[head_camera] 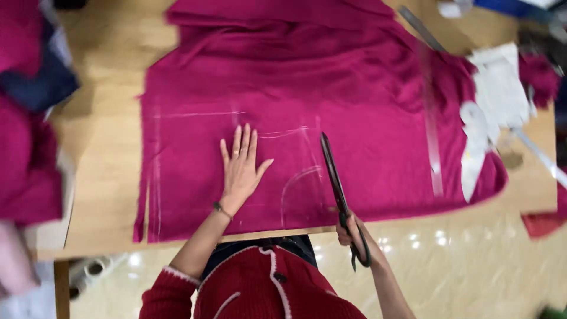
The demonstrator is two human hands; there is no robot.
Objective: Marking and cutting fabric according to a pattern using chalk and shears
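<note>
A large piece of magenta fabric (354, 100) lies spread over a wooden table (106, 153), marked with white chalk lines and a curve. My left hand (241, 167) rests flat on the cloth, fingers apart, just left of the chalk curve. My right hand (353, 233) grips the handles of long black scissors (335, 180) at the table's near edge. The closed blades lie on the fabric and point away from me, right of the curve.
A clear ruler (433, 136) lies along the fabric's right side. White paper pattern pieces (496, 100) sit at the right end of the table. More magenta cloth (26, 159) hangs at the left. A glossy tiled floor (472, 266) shows below the table edge.
</note>
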